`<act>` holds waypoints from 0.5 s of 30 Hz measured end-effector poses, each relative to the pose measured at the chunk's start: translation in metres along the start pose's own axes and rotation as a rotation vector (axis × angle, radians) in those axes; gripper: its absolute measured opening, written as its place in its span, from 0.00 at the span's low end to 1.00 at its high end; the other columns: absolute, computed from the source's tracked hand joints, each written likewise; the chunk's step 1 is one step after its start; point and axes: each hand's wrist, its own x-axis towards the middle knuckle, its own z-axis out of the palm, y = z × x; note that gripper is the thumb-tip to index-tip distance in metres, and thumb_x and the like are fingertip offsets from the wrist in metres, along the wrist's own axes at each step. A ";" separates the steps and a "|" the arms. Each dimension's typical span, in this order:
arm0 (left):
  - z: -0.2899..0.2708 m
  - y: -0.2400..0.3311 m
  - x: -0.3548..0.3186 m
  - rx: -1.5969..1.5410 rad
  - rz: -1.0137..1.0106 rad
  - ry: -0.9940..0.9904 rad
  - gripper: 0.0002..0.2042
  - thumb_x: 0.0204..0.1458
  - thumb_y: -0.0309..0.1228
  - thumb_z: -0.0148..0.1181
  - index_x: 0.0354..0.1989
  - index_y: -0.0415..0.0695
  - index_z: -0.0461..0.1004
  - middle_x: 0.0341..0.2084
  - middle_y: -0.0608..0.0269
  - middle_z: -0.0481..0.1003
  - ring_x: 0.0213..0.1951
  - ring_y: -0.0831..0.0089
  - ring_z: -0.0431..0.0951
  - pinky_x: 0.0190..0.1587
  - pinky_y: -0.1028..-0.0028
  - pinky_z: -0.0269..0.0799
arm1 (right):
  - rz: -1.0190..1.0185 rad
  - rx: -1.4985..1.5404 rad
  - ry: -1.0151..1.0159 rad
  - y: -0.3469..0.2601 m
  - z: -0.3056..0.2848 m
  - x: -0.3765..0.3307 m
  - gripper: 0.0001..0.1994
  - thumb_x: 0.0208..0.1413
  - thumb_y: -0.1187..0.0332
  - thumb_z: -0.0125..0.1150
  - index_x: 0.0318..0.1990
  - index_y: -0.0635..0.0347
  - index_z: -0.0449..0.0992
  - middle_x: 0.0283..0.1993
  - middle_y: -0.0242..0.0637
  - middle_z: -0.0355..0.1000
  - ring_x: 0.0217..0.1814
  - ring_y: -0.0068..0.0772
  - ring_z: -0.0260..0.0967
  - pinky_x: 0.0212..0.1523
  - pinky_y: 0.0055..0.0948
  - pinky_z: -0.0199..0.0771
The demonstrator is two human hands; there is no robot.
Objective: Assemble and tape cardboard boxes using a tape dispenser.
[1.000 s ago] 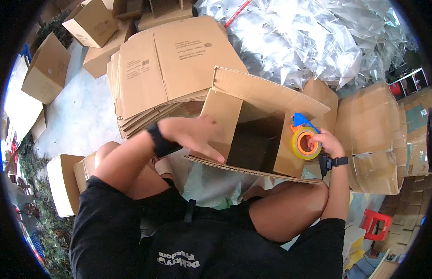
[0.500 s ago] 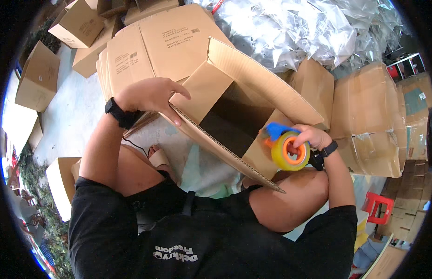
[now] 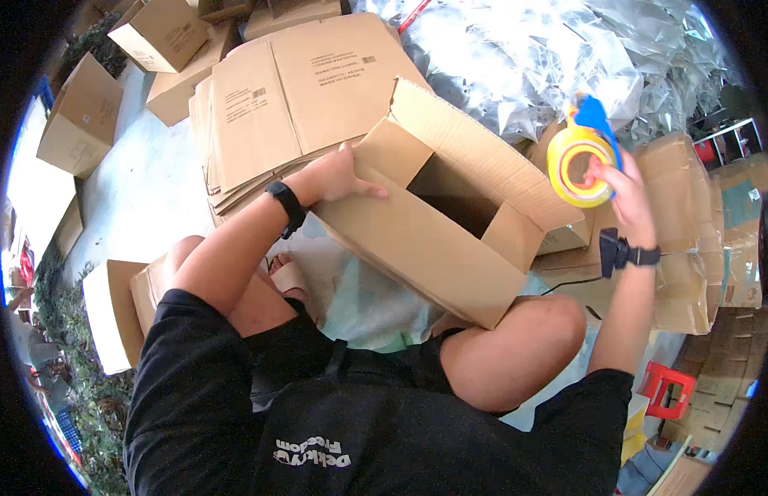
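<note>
An open cardboard box (image 3: pixel 429 248) stands tilted between my legs, its dark inside partly showing. Both short flaps slant inward, the far long flap (image 3: pixel 483 145) stands up, and the near long flap leans over the opening. My left hand (image 3: pixel 344 178) rests against the box's left end, fingers apart, thumb lying over the near flap. Up to the right of the box, my right hand (image 3: pixel 622 188) grips a tape dispenser (image 3: pixel 557 165) with a blue head and a yellow roll. Some of its fingers reach into the roll's core. The dispenser is clear of the box.
A stack of flattened cartons (image 3: pixel 318 91) lies beyond the box. Crumpled silvery plastic (image 3: pixel 524 58) fills the far right. Large taped cartons (image 3: pixel 677 240) stand at right, near a red stool (image 3: pixel 667 388). Several open boxes (image 3: pixel 82 116) sit at far left, with greenery (image 3: pixel 90 388) below them.
My right hand has lifted the tape dispenser up and to the right, away from the box. The near long flap has swung inward, and my left hand has shifted right with it.
</note>
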 end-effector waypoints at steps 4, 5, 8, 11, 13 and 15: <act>-0.006 -0.001 -0.003 0.112 0.008 -0.091 0.62 0.38 0.67 0.73 0.65 0.20 0.55 0.54 0.28 0.73 0.59 0.45 0.75 0.62 0.61 0.69 | 0.498 0.403 -0.200 0.064 -0.017 0.026 0.10 0.51 0.70 0.62 0.40 0.65 0.80 0.36 0.37 0.79 0.39 0.26 0.76 0.43 0.26 0.76; -0.005 0.004 0.002 0.148 0.022 -0.116 0.62 0.38 0.68 0.72 0.64 0.19 0.55 0.51 0.28 0.75 0.56 0.44 0.77 0.61 0.61 0.71 | 0.148 0.064 -0.259 0.096 -0.037 0.019 0.08 0.49 0.69 0.63 0.33 0.65 0.82 0.38 0.40 0.81 0.40 0.28 0.78 0.44 0.28 0.79; -0.011 0.003 -0.011 0.149 -0.042 -0.144 0.60 0.41 0.68 0.69 0.61 0.16 0.57 0.50 0.27 0.75 0.54 0.43 0.78 0.59 0.60 0.73 | 0.569 0.470 -0.549 0.054 0.049 0.007 0.22 0.42 0.71 0.65 0.48 0.72 0.80 0.49 0.44 0.81 0.45 0.32 0.80 0.49 0.33 0.80; -0.012 0.023 -0.003 0.213 -0.054 -0.219 0.58 0.45 0.69 0.66 0.60 0.15 0.60 0.50 0.28 0.75 0.52 0.44 0.79 0.58 0.60 0.73 | 0.462 -0.172 -0.874 0.072 0.092 -0.006 0.24 0.43 0.69 0.65 0.50 0.71 0.79 0.44 0.37 0.80 0.41 0.29 0.77 0.48 0.30 0.77; -0.017 0.020 -0.004 0.252 -0.018 -0.240 0.54 0.49 0.68 0.62 0.61 0.19 0.61 0.51 0.30 0.75 0.51 0.46 0.80 0.57 0.60 0.74 | 0.379 -0.493 -1.010 0.060 0.111 -0.003 0.22 0.43 0.69 0.64 0.48 0.72 0.79 0.41 0.35 0.79 0.40 0.28 0.76 0.47 0.29 0.76; -0.017 0.007 0.000 0.280 0.017 -0.254 0.51 0.54 0.67 0.58 0.62 0.22 0.63 0.52 0.31 0.76 0.49 0.47 0.81 0.56 0.60 0.74 | 0.648 -0.084 -0.874 0.051 0.110 -0.002 0.19 0.43 0.68 0.64 0.43 0.73 0.78 0.37 0.32 0.77 0.39 0.25 0.73 0.44 0.28 0.74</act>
